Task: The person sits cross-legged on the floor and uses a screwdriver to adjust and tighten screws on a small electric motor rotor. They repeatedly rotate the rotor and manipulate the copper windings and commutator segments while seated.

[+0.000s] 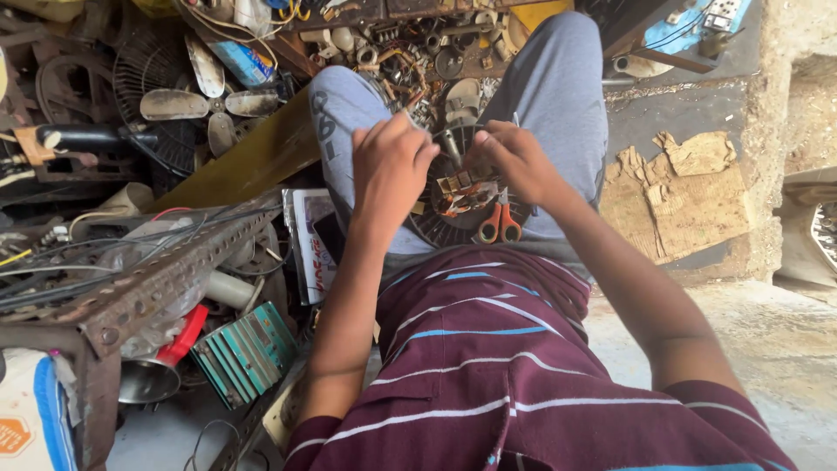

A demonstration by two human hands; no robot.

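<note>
Two hands [390, 166] [514, 161], one motor stator [458, 205]

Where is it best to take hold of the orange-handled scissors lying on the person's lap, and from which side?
Probably by the two orange handle loops, coming from the person's own side. The scissors lie with loops towards the body and blades pointing away, under the right hand, so the loops are the free, blunt end.

floor [785, 349] | bare concrete showing on the right | torn cardboard [689, 201] lying flat on it | left side: fan blades [205, 105], rusty slotted angle iron [148, 279], teal finned block [244, 353] all piling up
</note>
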